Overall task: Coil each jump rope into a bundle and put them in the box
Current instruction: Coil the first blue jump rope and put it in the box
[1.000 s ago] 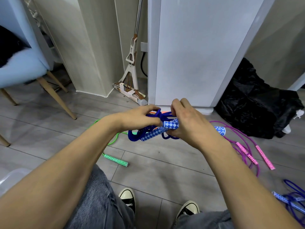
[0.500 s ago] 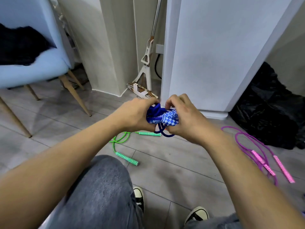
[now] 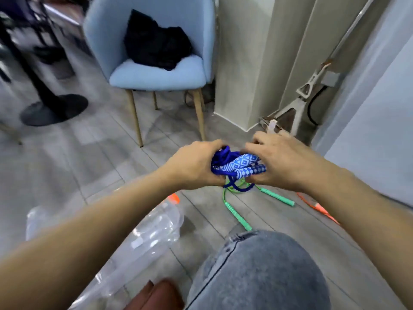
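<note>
far left: dark round pedestal base (image 3: pixel 54 109) with a black post rising from it, blurred. lower left: clear plastic box (image 3: pixel 143 233) on the grey plank floor (image 3: pixel 93 153), partly hidden behind the left forearm; its contents cannot be made out. an orange piece (image 3: pixel 173 198) shows just past the box's far edge. upper centre: pale blue upholstered chair (image 3: pixel 156 72) on light wooden legs, a black bundle of cloth (image 3: pixel 156 44) on its seat. centre: left hand (image 3: pixel 194 166), fingers curled around the dark blue cord end of the blue jump rope (image 3: pixel 238 167). the rope is gathered into a bundle held in the air between both hands, its two blue-and-white patterned handles lying side by side, a loop of cord hanging beneath. right hand (image 3: pixel 283 163), fingers curled over the handle end of the same bundle. on the floor below the bundle: green jump rope (image 3: pixel 237 214), loose, handles spread apart. bottom centre: a knee in grey denim (image 3: pixel 263 269); a brown object (image 3: pixel 156 296) beside it, unclear. right: orange jump rope handle (image 3: pixel 321 210) on the floor, partly behind the right forearm. upper right: squeeze mop (image 3: pixel 297 108) leaning against a beige wall column (image 3: pixel 245 63); a white panel (image 3: pixel 375 130) at the far right.
</note>
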A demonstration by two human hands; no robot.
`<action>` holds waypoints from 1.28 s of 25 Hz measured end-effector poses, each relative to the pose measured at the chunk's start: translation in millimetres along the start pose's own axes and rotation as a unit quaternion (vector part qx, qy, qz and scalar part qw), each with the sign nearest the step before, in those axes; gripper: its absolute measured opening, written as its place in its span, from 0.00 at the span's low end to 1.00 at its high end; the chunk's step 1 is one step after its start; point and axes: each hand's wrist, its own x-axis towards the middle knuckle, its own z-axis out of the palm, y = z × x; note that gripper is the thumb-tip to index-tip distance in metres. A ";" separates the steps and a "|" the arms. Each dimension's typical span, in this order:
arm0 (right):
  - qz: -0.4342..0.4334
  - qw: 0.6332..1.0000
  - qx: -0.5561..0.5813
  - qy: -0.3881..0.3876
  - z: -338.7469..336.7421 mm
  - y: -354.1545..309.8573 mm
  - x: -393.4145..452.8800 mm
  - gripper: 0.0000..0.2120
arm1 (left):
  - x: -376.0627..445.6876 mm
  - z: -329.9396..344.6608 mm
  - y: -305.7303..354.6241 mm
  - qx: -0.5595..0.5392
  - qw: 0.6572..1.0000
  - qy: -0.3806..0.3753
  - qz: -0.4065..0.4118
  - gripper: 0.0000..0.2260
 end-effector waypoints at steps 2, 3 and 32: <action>-0.058 0.998 -0.033 -0.001 -5.4 -30.0 40.6 0.24 | -27.3 -10.6 -34.2 -0.009 0.998 0.019 -0.062 0.34; -0.086 0.995 -0.046 -0.005 -7.4 -46.3 60.2 0.24 | -42.0 -15.5 -49.4 -0.024 0.995 0.027 -0.096 0.33; -0.252 0.889 0.078 -0.375 261.3 -383.3 221.8 0.36 | -272.3 213.0 -275.6 -0.259 0.687 0.014 -0.679 0.25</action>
